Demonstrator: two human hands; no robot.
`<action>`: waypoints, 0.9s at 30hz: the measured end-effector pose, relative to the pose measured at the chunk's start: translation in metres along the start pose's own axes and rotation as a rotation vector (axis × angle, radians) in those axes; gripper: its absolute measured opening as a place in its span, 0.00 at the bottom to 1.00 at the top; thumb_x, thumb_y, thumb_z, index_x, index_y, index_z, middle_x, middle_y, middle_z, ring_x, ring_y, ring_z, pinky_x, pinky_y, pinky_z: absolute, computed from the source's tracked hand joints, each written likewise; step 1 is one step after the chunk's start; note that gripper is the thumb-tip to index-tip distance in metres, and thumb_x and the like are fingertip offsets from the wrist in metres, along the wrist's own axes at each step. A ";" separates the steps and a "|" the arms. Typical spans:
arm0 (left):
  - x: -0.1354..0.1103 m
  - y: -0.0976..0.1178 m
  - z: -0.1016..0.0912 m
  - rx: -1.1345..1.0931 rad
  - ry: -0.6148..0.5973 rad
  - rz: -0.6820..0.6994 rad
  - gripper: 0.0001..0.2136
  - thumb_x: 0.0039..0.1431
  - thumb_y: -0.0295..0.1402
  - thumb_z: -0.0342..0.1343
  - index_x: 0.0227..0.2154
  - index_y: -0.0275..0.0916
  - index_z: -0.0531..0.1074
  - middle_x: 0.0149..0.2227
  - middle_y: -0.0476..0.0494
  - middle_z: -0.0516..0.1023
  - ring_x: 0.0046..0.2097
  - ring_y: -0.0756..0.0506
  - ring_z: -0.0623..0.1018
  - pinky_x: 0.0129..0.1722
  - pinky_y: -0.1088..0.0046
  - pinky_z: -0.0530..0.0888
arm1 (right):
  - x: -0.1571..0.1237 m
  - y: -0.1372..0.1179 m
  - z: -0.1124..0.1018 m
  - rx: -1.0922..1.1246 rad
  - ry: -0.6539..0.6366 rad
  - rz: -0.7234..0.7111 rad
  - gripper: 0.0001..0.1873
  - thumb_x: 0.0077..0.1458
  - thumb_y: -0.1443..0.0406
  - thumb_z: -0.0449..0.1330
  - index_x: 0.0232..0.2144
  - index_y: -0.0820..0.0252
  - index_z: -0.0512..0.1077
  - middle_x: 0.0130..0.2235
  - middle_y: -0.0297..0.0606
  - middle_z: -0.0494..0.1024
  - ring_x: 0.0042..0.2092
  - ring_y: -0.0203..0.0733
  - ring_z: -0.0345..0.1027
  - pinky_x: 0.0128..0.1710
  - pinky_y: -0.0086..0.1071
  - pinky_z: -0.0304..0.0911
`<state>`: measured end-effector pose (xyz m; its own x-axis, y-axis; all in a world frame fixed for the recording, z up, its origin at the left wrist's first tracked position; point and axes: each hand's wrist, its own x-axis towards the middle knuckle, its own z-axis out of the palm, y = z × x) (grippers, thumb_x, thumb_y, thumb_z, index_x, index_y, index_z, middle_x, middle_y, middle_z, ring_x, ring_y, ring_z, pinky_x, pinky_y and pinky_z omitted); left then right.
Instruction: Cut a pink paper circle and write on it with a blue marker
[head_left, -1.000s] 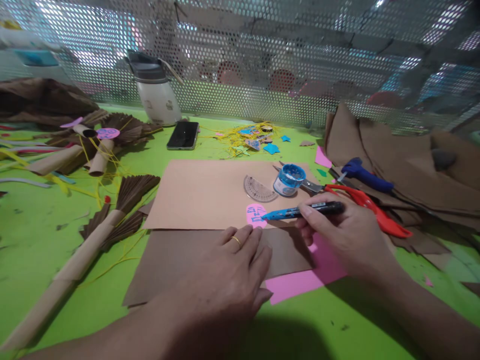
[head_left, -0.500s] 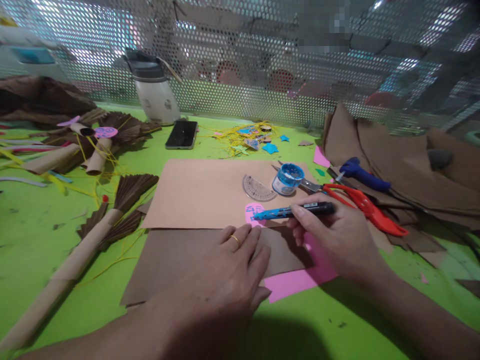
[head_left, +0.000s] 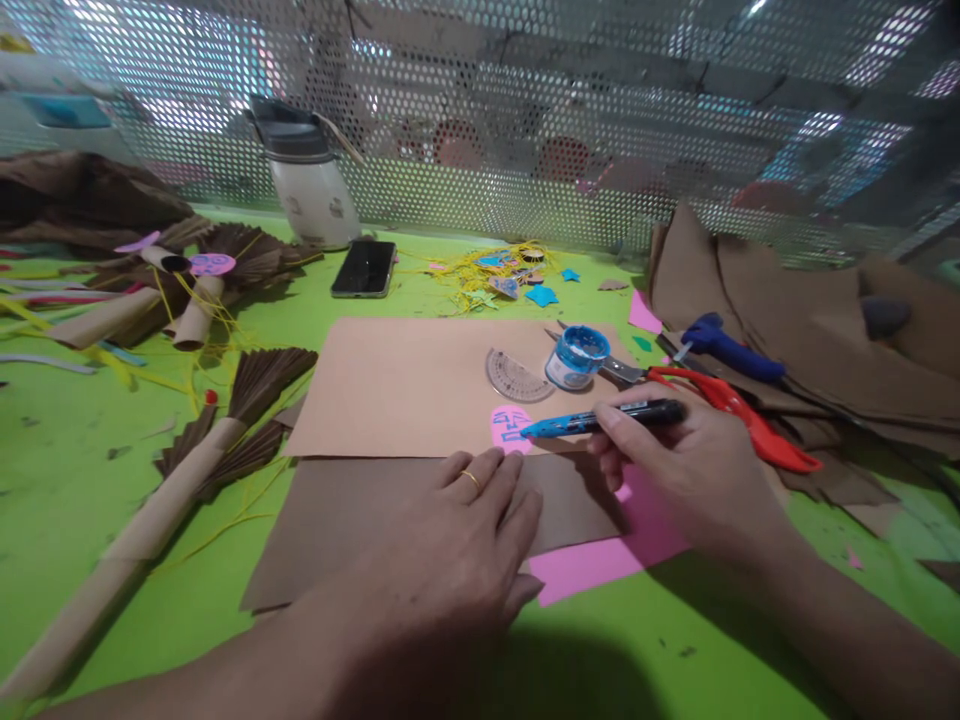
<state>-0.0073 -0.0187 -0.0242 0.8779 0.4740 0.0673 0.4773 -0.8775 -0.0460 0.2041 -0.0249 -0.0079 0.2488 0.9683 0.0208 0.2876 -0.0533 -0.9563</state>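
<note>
In my right hand (head_left: 667, 460) is a marker pen (head_left: 600, 420), black at the rear and smeared blue along its front. Its tip meets the right side of a small round pink paper (head_left: 510, 425) that bears blue strokes. My left hand (head_left: 480, 525), a ring on one finger, lies with fingers stretched out over the brown paper (head_left: 322, 520), fingertips at the pink paper's lower edge. Under the pink piece is a tan sheet (head_left: 397, 380), on which a clear protractor (head_left: 517, 375) and an open jar of blue paint (head_left: 576, 360) also rest.
Red-handled scissors (head_left: 750, 420) and a blue-handled tool (head_left: 731, 345) lie right, beside brown cardboard (head_left: 780, 310). A phone (head_left: 365, 269), a bottle (head_left: 311, 190) and yellow shreds with stars (head_left: 502, 280) are behind. Paper-tube crafts (head_left: 172, 480) lie left; pink paper (head_left: 592, 568) lies in front.
The marker tip has shifted slightly right across the round pink paper, uncovering more blue strokes. My right hand moved right with it; my left hand stayed in place.
</note>
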 end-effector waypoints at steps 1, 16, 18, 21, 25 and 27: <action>0.000 0.000 0.001 0.002 0.003 0.005 0.24 0.66 0.43 0.50 0.56 0.29 0.70 0.58 0.19 0.69 0.57 0.26 0.73 0.51 0.47 0.71 | 0.000 -0.001 0.000 -0.009 -0.003 -0.002 0.14 0.55 0.55 0.65 0.29 0.61 0.73 0.21 0.34 0.76 0.19 0.35 0.68 0.18 0.27 0.65; 0.001 0.001 0.000 0.040 0.023 0.003 0.24 0.66 0.43 0.50 0.56 0.29 0.69 0.59 0.20 0.69 0.57 0.27 0.73 0.52 0.48 0.71 | -0.003 -0.008 0.000 0.068 0.043 -0.069 0.11 0.57 0.60 0.64 0.26 0.59 0.71 0.20 0.31 0.74 0.20 0.33 0.67 0.20 0.24 0.66; 0.001 0.001 0.002 0.037 0.029 0.007 0.24 0.66 0.43 0.50 0.56 0.29 0.70 0.58 0.20 0.70 0.57 0.26 0.73 0.51 0.47 0.72 | -0.004 -0.009 0.000 0.068 0.032 -0.059 0.11 0.57 0.60 0.63 0.26 0.59 0.71 0.20 0.31 0.74 0.20 0.33 0.67 0.19 0.24 0.66; 0.001 0.001 0.003 0.033 0.030 0.003 0.24 0.66 0.43 0.49 0.55 0.29 0.70 0.58 0.19 0.70 0.57 0.26 0.73 0.50 0.47 0.72 | -0.003 -0.005 0.000 0.063 -0.004 -0.055 0.10 0.58 0.60 0.63 0.28 0.59 0.72 0.20 0.31 0.75 0.20 0.33 0.67 0.19 0.24 0.66; 0.000 0.002 0.003 0.029 0.033 -0.004 0.23 0.66 0.43 0.50 0.55 0.30 0.70 0.58 0.20 0.71 0.57 0.26 0.73 0.50 0.48 0.72 | 0.001 0.001 0.001 0.065 -0.040 -0.071 0.11 0.57 0.59 0.64 0.29 0.60 0.72 0.21 0.33 0.76 0.20 0.33 0.68 0.18 0.24 0.67; 0.000 0.002 0.003 0.034 0.036 -0.012 0.23 0.66 0.43 0.50 0.56 0.29 0.70 0.58 0.20 0.70 0.57 0.27 0.73 0.51 0.47 0.72 | 0.001 0.001 0.002 0.076 -0.052 -0.053 0.11 0.56 0.59 0.65 0.29 0.61 0.72 0.21 0.33 0.76 0.20 0.33 0.68 0.18 0.24 0.66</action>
<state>-0.0061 -0.0203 -0.0268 0.8707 0.4808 0.1035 0.4890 -0.8688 -0.0783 0.2032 -0.0236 -0.0096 0.1862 0.9807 0.0590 0.2279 0.0153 -0.9736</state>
